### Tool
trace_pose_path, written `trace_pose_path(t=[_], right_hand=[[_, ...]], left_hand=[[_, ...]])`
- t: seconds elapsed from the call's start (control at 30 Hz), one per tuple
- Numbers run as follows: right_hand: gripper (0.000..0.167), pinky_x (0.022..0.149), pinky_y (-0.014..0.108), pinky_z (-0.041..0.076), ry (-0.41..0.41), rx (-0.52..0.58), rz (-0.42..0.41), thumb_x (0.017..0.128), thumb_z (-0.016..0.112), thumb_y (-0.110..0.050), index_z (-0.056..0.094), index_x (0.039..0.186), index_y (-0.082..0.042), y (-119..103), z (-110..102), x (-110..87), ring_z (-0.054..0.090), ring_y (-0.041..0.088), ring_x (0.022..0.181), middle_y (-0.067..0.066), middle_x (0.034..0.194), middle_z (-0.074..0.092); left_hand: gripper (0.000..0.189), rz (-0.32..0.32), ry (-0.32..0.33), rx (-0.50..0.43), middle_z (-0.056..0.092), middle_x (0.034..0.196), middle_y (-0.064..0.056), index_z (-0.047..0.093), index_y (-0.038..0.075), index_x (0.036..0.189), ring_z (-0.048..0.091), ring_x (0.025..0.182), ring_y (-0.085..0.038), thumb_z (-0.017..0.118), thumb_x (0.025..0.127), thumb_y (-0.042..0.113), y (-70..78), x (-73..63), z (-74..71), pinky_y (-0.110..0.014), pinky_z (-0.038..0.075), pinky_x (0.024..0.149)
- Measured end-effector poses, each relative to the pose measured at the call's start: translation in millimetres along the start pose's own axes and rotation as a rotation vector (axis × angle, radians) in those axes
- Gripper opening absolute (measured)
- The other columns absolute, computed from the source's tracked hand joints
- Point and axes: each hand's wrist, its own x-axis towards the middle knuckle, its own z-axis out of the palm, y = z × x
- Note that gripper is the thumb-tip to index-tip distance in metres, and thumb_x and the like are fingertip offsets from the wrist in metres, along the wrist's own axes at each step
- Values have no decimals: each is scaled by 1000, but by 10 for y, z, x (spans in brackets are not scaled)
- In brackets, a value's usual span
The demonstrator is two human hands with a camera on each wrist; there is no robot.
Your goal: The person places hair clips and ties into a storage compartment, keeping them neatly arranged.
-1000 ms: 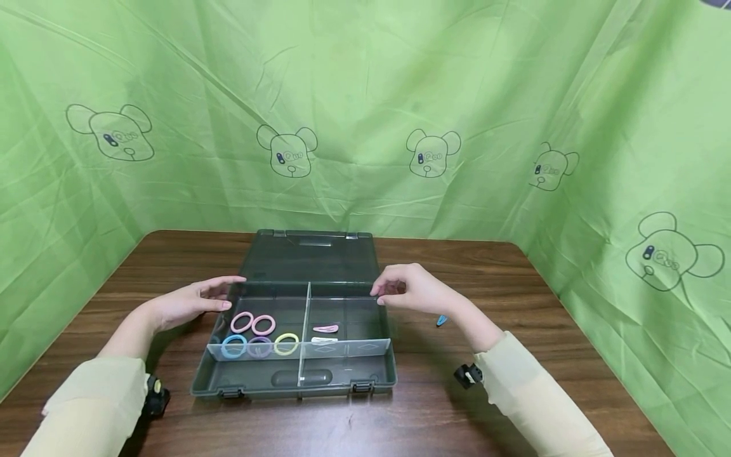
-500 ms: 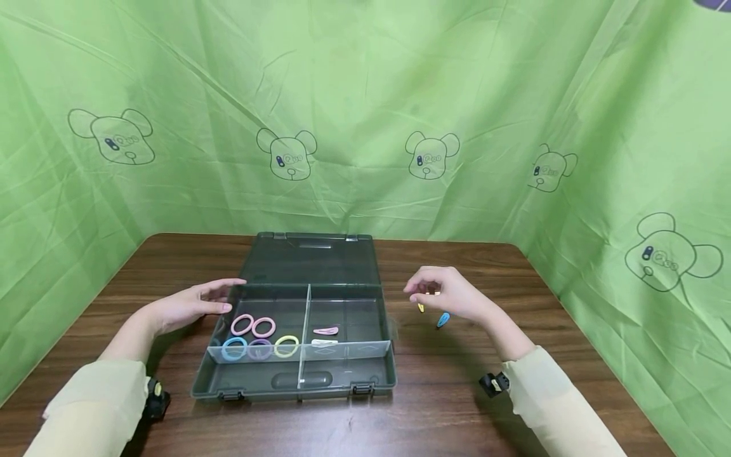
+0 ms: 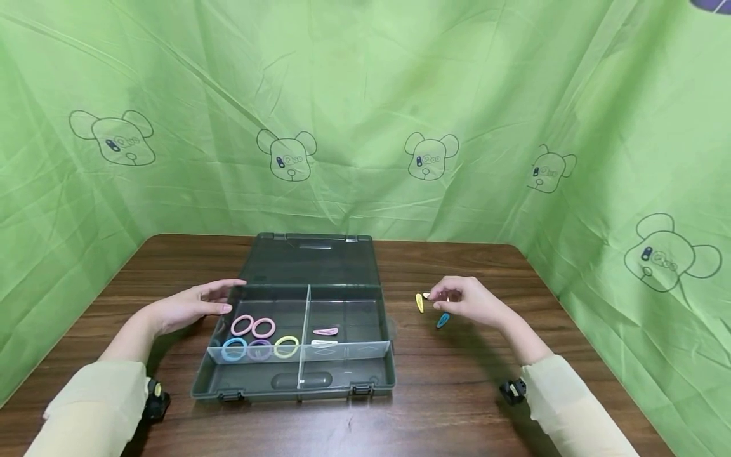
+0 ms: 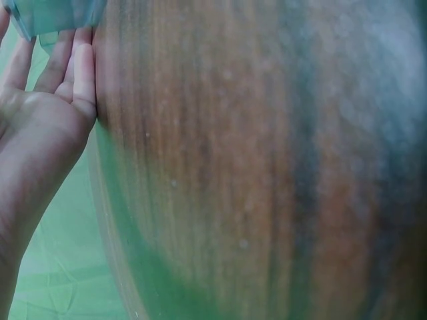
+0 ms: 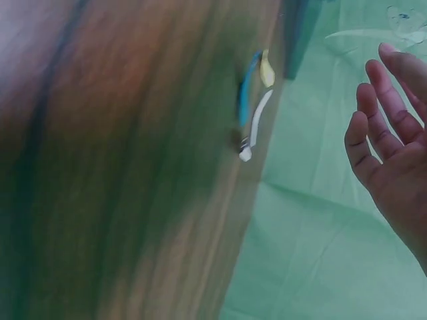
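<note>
An open dark translucent box (image 3: 348, 311) with dividers stands on the table. My left hand (image 3: 185, 308) rests at its left rim, thumb apart from the fingers; the left wrist view shows straight fingers at the box edge. Pink, blue, purple and yellow hair ties (image 3: 263, 318) lie in the left compartment. In the right one are a pink snap clip (image 3: 325, 331) and a white snap clip (image 3: 324, 343). My right hand (image 3: 468, 298) hovers over loose clips with nothing between its fingers. Around it lie a yellow clip (image 3: 419, 303), a blue clip (image 3: 443, 320) and a white clip (image 5: 260, 117), partly hidden in the head view.
The box lid (image 3: 314, 260) lies folded back towards the far edge of the wooden table (image 3: 457, 393). Green cloth (image 3: 354, 95) printed with bear heads hangs behind and at both sides.
My right hand has moved right from the box's right rim to above the loose clips, uncovering the yellow clip. My left hand stays at the box.
</note>
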Motion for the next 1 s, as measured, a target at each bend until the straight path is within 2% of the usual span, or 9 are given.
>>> trace_pose_path(t=[0.13,0.27,0.37,0.47,0.6,0.73,0.87,1.0], right_hand=[[14,63,27,49,-49,8,14,82,71,-3,68,96,-6,102,10,-59,59,17,73,9,87,68],[15,67,29,50,-92,0,3,84,70,-8,69,99,-9,358,29,-106,59,13,76,6,94,69],[16,69,32,49,-111,-20,-1,83,71,-8,69,99,-10,442,28,-126,60,19,80,3,96,69],[17,68,33,48,-129,-30,-14,81,72,-7,69,98,-10,519,40,-135,60,24,82,1,96,69],[19,68,34,49,-155,-51,-49,79,74,-6,70,97,-11,599,68,-130,61,23,80,-1,94,68],[19,72,35,50,-182,-65,-88,78,75,-5,70,95,-12,643,98,-113,61,21,81,-1,91,67],[18,71,33,50,-206,-77,-94,77,76,-6,70,93,-12,660,122,-86,60,19,80,-1,90,67],[17,69,30,49,-219,-99,-98,76,77,-7,70,91,-13,663,147,-59,59,19,77,-1,89,67]], left_hand=[[57,0,1,-1,32,147,-18,31,18,147,26,133,-35,54,95,15,16,-2,17,-28,35,97],[57,-4,3,4,29,148,-19,31,18,147,23,135,-37,54,95,16,32,-2,27,-35,32,100],[57,-6,7,7,28,149,-19,31,18,147,21,136,-38,54,95,16,32,2,25,-39,30,101],[57,-4,5,-3,30,148,-19,31,18,147,24,135,-36,54,95,15,20,9,17,-33,33,100],[57,3,2,-17,32,146,-18,31,17,147,31,131,-27,54,95,13,1,12,8,-22,36,95],[57,9,-7,-24,33,146,-18,30,16,147,37,127,-19,53,96,12,-9,8,4,-19,38,93],[56,8,-5,-22,32,146,-17,30,17,147,36,129,-21,53,96,13,-10,5,2,-19,37,93],[56,1,-1,-22,32,147,-17,30,17,147,31,132,-28,53,96,13,0,1,4,-20,36,93]])
